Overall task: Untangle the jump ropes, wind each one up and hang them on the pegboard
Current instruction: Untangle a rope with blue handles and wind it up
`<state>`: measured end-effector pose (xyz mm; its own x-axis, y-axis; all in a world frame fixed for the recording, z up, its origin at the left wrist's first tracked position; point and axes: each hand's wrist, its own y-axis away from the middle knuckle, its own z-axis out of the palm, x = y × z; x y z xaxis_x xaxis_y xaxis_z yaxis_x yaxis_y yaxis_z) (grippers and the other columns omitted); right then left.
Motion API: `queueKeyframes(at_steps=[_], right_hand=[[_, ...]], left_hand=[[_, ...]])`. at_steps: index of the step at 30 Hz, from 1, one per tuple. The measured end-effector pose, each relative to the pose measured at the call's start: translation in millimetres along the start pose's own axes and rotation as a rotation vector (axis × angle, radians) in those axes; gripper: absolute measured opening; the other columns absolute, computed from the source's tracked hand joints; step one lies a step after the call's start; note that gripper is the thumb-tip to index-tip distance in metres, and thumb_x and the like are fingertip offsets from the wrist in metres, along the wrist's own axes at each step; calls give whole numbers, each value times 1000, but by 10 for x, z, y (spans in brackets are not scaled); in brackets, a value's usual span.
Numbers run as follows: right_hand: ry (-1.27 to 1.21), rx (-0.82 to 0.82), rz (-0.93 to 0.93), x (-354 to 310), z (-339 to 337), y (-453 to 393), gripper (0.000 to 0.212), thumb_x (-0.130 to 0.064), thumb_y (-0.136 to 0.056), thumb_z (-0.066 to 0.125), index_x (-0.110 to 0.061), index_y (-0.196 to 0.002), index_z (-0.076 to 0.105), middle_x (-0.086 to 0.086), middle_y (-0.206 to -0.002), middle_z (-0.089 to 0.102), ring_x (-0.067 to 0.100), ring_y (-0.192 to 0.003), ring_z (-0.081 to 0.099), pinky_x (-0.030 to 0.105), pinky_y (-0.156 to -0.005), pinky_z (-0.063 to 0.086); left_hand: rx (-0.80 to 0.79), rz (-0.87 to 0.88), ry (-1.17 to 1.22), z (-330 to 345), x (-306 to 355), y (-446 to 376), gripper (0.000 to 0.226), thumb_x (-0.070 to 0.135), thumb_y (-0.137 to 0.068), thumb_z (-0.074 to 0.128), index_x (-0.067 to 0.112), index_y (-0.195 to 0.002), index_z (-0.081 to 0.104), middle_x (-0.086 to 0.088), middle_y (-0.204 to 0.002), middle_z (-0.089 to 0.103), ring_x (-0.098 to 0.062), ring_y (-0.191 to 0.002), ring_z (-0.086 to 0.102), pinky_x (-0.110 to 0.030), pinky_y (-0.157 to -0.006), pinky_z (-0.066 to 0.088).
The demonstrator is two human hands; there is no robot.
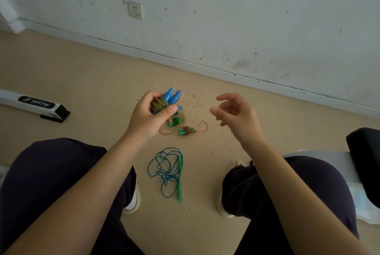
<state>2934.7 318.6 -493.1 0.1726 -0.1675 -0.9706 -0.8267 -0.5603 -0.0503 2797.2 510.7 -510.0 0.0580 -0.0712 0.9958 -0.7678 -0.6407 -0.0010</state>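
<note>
One view only, head camera, looking down past both knees to the floor [86,73].

Left hand [148,118], centre of frame: fingers and thumb curled round a wound rope bundle with blue handles [171,96], handle tips poking up past the knuckles. Cord wraps look brownish; the pattern is blurred.

Right hand [233,113], right of centre: empty, fingers loosely curled, thumb and forefinger apart, hanging in the air well apart from the bundle.

Floor, just below the left hand: two small wound bundles with green handles [186,130], [174,121], a loose reddish loop trailing from the nearer one toward the right. Lower centre, between the shoes: a blue rope [164,169] lying in slack overlapping loops, its green handle [180,180] alongside. Not yet wound.

Left edge: white bar with black end cap [37,104]. Wall socket [135,10] upper centre. Pegboard not in frame.

Judgement: blue-handled bundle appears finished or nearly so. To do it well, the left hand's hold should stay tight while the right tucks any free end under a wrap, so the coil doesn't spring. Then the blue rope: find one handle, draw the cord clear of its loops before winding.
</note>
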Motion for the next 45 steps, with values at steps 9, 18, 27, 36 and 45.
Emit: queueKeyframes(at_steps=[9, 18, 27, 36, 45], right_hand=[[49, -463, 99, 148, 251, 51, 18, -13, -87, 73, -9, -103, 66, 6, -80, 73, 19, -73, 68, 36, -78, 54], [146, -238, 88, 14, 103, 26, 14, -28, -96, 62, -20, -96, 74, -14, -52, 48, 11, -54, 40, 28, -53, 36], [-130, -338, 12, -120, 36, 60, 15, -8, -92, 66, -13, -105, 70, 8, -61, 57, 21, -48, 48, 29, -47, 42], [-305, -562, 147, -165, 77, 116, 26, -10, -79, 70, -5, -104, 67, 16, -97, 75, 30, -87, 73, 32, -76, 58], [-107, -314, 128, -154, 145, 77, 9, -4, -91, 64, 0, -98, 68, 14, -84, 75, 23, -67, 71, 24, -55, 51]], left_hand=[[-226, -20, 117, 168, 27, 90, 32, 25, -78, 76, 16, -105, 60, -2, -81, 69, -20, -68, 64, -29, -44, 42], [96, 14, 34, 111, 32, 44, 25, 18, -88, 75, 19, -107, 59, 2, -88, 71, -8, -64, 65, -16, -50, 45], [165, 29, 4, 71, -8, -3, 23, 21, -87, 75, 26, -103, 58, 2, -93, 72, -9, -66, 68, -18, -52, 45], [110, 53, -58, 122, -37, 14, 35, 22, -85, 77, 13, -113, 58, -3, -93, 70, -6, -66, 66, -13, -51, 43], [-72, 61, -13, 176, -42, 76, 29, 20, -83, 80, 20, -102, 58, 3, -80, 68, -12, -63, 65, -18, -48, 43]])
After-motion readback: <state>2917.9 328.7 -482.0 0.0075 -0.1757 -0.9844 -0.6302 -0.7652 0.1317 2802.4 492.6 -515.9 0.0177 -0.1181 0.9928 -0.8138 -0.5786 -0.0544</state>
